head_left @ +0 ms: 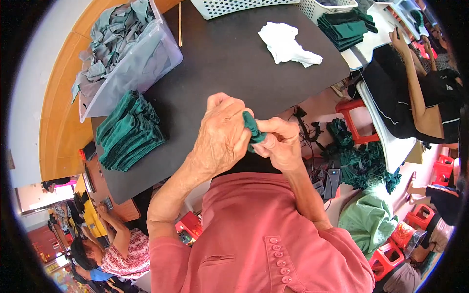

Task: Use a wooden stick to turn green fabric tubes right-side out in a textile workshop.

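A small piece of dark green velvety fabric [251, 125] is bunched between my two hands, just past the near edge of the dark table. My left hand [221, 131] is closed around one side of it, with the fingertips partly hidden. On the other side, my right hand [282, 144] pinches it between thumb and fingers. A stack of folded green velvet pieces [129, 132] lies on the table to the left of my hands. Farther off on the table is a crumpled white cloth [288, 44].
A clear plastic bin [141, 68] heaped with grey-green fabric stands at the far left. White perforated baskets [244, 7] and folded green cloths [344, 29] sit at the back. Green fabric bundles [361, 161] and cables lie on the floor at right. Other people sit on both sides.
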